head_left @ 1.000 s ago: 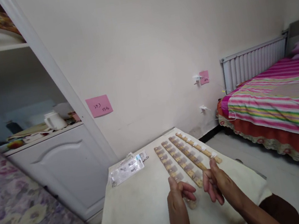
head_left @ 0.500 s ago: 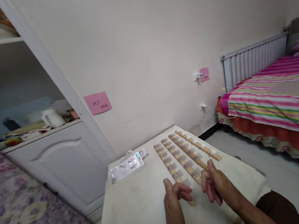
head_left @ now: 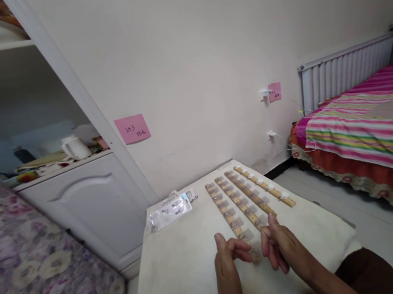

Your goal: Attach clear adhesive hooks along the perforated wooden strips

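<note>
My left hand (head_left: 227, 256) hovers over the near part of the table, thumb raised and fingers loosely curled apart, with nothing in it. Facing it is my right hand (head_left: 280, 245), also empty, its thumb up and its fingers bent inward. A gap separates the two. Below and beyond them, several narrow wooden strips lie side by side. The leftmost strip (head_left: 222, 208) carries small clear tabs, and its near end is partly hidden behind my left fingers. The rightmost strip (head_left: 262, 185) bears round whitish pieces. What these pieces are is too small to tell.
Clear plastic packets (head_left: 171, 211) lie at the back left of the pale table (head_left: 178, 269). A white cabinet (head_left: 79, 210) and flowered fabric (head_left: 39, 261) stand left. Pink notes and two white plugs (head_left: 264, 92) are on the wall. A bed (head_left: 370, 114) stands right.
The view has shifted slightly, so the table, strips and wall sit a little further right and higher. My hands keep nearly the same pose, and nothing has been picked up.
</note>
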